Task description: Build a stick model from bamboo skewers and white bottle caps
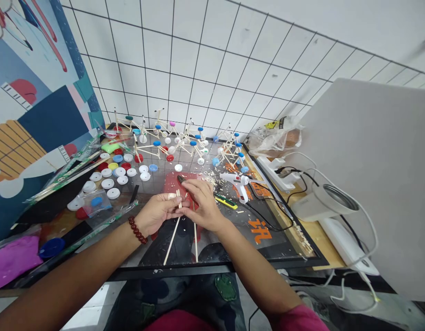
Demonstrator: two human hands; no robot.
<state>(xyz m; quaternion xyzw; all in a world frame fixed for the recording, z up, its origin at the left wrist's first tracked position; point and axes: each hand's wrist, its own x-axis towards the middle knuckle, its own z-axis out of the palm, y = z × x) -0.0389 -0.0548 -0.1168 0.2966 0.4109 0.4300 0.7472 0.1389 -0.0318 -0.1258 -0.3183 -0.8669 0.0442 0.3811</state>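
My left hand [160, 209], with a red bead bracelet at the wrist, pinches short pale wooden sticks [179, 198] between thumb and fingers. Close against it, my right hand [202, 202] curls its fingers around the same sticks, partly hiding them. The dark jaws of a pair of pliers [180, 179] show just beyond the right fingertips; the rest is hidden. Below the hands, two longer wooden sticks [171, 241] point toward the front edge of the dark glossy board [146, 250].
Behind stand several stick frames with bottle-cap wheels [195, 142]. Loose bottle caps [121, 171] lie at left. To the right are a white glue gun [237, 184], a yellow-green utility knife [226, 201], wood scraps [214, 179], cables and a power strip [276, 174].
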